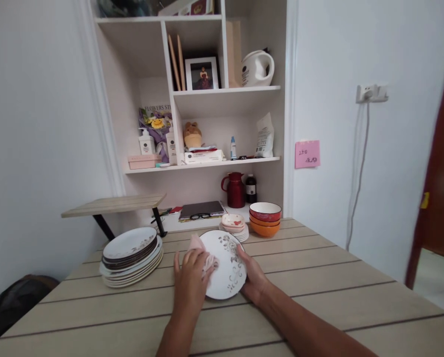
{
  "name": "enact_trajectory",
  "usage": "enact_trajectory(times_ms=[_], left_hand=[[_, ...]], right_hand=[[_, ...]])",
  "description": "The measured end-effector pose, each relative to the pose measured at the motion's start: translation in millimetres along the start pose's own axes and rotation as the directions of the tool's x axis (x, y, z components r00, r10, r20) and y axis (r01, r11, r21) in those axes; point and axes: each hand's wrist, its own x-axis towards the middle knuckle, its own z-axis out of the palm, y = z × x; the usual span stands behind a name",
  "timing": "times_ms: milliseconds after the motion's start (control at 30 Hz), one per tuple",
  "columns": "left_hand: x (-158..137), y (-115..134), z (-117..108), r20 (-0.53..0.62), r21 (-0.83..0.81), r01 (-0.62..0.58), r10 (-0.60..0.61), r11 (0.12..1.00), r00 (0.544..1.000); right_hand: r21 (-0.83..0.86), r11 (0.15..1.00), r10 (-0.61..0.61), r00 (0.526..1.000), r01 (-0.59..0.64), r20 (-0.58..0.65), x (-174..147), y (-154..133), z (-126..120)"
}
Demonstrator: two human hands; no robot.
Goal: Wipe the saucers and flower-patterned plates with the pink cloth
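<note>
A white plate (219, 281) with a brown floral pattern and a dark rim is tilted up towards me above the table. My right hand (255, 278) grips its right edge, thumb on the face and the other fingers behind it. My left hand (192, 277) is closed on a pale pink cloth (211, 264) and presses it against the left part of the plate's face. To the left stands a stack of plates (130, 243), the upper ones with a similar floral pattern. Behind the held plate are small dishes (233, 222) stacked on small white plates (243, 237).
Stacked bowls (265, 228), red over orange, stand at the back right of the slatted wooden table (318, 287). A small raised wooden shelf (115, 204) is behind the plate stack. A red jug (235, 191) and a dark laptop (201, 209) sit in the shelving unit behind.
</note>
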Motion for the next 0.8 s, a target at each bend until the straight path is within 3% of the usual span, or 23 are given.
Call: enact_trajectory(times_ms=[200, 367, 633, 800], left_hand=[[1, -11, 10, -0.073, 0.022, -0.067, 0.069, 0.997, 0.995], [-2, -5, 23, -0.047, 0.0, -0.033, 0.033, 0.999, 0.998], [-10, 13, 22, 0.101, -0.329, -0.017, 0.053, 0.944, 0.993], [-10, 29, 12, 0.179, -0.457, -0.07, 0.169, 0.887, 0.969]], right_hand=[[-0.066, 0.998, -0.003, 1.0, 0.004, 0.009, -1, 4, -1], [-0.12, 0.993, 0.001, 1.0, -0.001, -0.003, -4, 8, 2], [-0.199, 0.98, -0.029, 1.0, 0.029, 0.002, -11, 9, 12], [-0.147, 0.988, -0.033, 0.999, 0.038, 0.032, -9, 8, 11]])
